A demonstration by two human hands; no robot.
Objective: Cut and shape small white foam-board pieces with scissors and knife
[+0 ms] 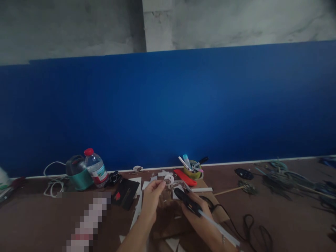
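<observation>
My left hand [151, 201] is raised over the table with fingertips pinched on a small white ring-shaped piece [168, 180]. My right hand [197, 214] grips a black hot glue gun [187, 201], its nozzle pointing up-left toward the white piece. A white glue stick [219, 228] juts out of the gun's back toward me. Below both hands lie a brown cardboard sheet [168, 218] and several white cut pieces [139, 206].
A water bottle [96, 168] with a red cap and a dark green jug [77, 173] stand at the left by the blue wall. A yellow cup of pens [193, 168], a red cutter [185, 177], a black cable [246, 224], and dark green craft pieces [283, 180] lie to the right.
</observation>
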